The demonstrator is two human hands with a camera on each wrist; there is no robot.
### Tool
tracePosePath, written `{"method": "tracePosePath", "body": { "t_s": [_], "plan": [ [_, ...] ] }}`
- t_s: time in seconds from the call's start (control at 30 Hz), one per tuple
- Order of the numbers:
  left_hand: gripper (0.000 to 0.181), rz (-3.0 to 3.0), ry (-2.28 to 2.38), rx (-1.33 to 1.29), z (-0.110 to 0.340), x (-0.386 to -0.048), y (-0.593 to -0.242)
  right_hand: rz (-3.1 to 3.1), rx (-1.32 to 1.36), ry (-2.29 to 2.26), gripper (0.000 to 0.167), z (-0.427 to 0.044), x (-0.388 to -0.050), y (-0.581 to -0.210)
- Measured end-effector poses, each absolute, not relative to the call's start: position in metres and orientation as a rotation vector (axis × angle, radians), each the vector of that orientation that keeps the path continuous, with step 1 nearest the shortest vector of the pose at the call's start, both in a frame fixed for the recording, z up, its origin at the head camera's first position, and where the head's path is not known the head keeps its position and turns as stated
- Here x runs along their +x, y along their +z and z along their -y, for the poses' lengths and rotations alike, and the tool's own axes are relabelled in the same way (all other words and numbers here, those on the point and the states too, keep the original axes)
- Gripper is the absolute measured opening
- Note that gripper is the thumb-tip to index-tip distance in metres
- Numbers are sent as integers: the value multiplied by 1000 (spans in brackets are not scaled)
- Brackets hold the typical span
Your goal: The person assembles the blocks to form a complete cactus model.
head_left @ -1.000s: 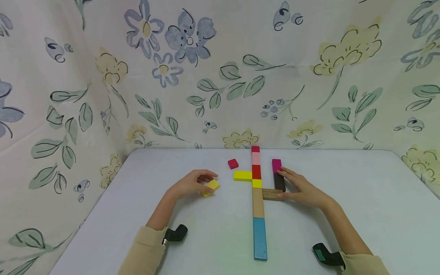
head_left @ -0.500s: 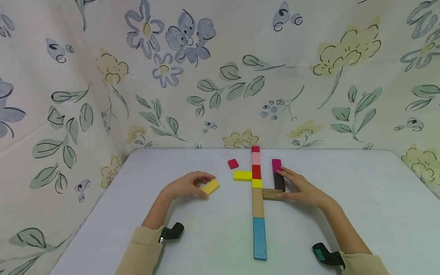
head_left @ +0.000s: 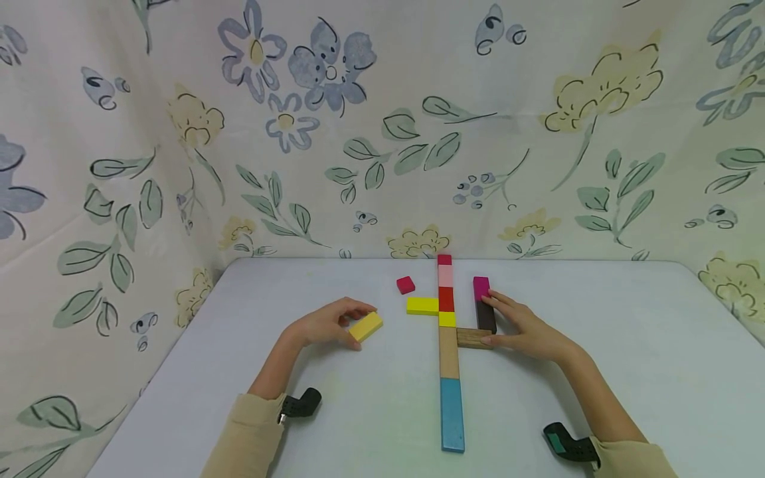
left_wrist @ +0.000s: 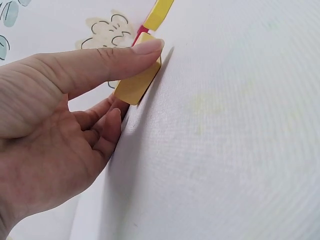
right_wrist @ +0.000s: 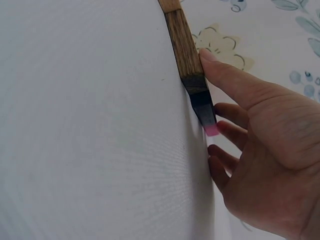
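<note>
My left hand (head_left: pixel 329 323) pinches a yellow wooden block (head_left: pixel 366 326) left of the row; in the left wrist view the thumb lies across the yellow block (left_wrist: pixel 137 85), with fingers partly hidden behind it. My right hand (head_left: pixel 528 330) rests at the right side, its thumb touching the end of a brown wood-grain block (head_left: pixel 471 338). Its fingertips touch the side of a magenta block (head_left: pixel 481 288) and a dark block (head_left: pixel 486 317) set end to end. In the right wrist view the thumb lies along the brown block (right_wrist: pixel 185 47), the other fingers loosely bent beside the dark one.
A straight row runs away from the near side: blue block (head_left: pixel 452 415), tan block (head_left: pixel 449 352), small yellow, red (head_left: pixel 445 299), pink and crimson pieces. Another yellow block (head_left: pixel 422 306) juts left from it. A loose crimson block (head_left: pixel 406 285) lies nearby. Floral cloth (head_left: pixel 382 133) hangs behind the white table.
The left hand has shifted slightly left and its thumb now sits at the near end of the yellow block, leaving more of its top visible. The right hand stays where it was.
</note>
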State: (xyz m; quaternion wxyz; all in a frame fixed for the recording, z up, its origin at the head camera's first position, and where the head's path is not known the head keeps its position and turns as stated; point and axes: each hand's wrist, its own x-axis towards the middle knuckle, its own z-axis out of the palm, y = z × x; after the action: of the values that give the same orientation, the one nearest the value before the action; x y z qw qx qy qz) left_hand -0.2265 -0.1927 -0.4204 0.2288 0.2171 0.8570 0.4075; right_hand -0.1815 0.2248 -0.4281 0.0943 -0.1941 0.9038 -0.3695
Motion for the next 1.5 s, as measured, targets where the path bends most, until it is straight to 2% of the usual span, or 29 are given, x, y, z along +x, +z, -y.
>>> {"method": "tracePosePath", "body": {
  "t_s": [1.0, 1.5],
  "plan": [
    [67, -2445, 1232, 482, 175, -230, -415, -2683, -591, -1108, 87, -226, -183, -431],
    [64, -2503, 1173, 474, 152, -242, -414, -2690, -579, -1095, 88, -224, -183, -431]
  ]
}}
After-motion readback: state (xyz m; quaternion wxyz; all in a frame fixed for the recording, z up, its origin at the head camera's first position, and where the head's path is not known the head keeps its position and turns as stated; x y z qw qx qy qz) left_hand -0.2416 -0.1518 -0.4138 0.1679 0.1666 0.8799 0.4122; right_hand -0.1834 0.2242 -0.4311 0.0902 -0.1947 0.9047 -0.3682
